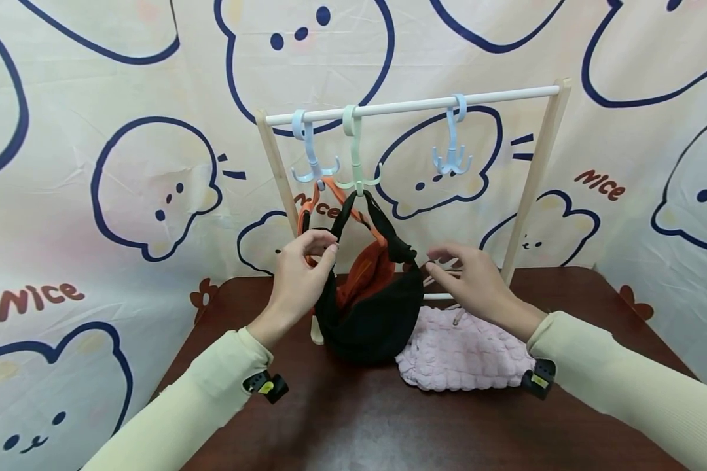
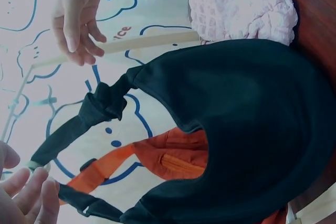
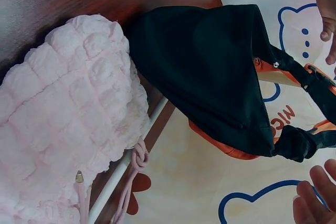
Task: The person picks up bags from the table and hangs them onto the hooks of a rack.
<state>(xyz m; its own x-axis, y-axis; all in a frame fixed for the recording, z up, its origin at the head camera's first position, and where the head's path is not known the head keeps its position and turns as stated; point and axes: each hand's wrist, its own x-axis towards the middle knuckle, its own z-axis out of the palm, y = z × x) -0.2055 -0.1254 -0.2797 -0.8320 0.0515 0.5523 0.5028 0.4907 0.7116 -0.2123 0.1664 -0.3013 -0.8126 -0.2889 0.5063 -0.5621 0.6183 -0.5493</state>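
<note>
A black shoulder bag hangs by its strap from a green hook, with a knot tied in the strap's right side. Behind it, an orange bag hangs near the left blue hook, partly hidden by the black one. My left hand is beside the black bag's left strap, fingers loosely bent and holding nothing. On the other side, my right hand hovers just right of the knot with relaxed fingers. Below it, a puffy pink bag lies on the table.
A rack with a white rail and wooden posts stands on the dark brown table. Another blue hook hangs farther right along the rail. Pink cords trail from the pink bag beside the lower bar. A cartoon-printed curtain surrounds the table.
</note>
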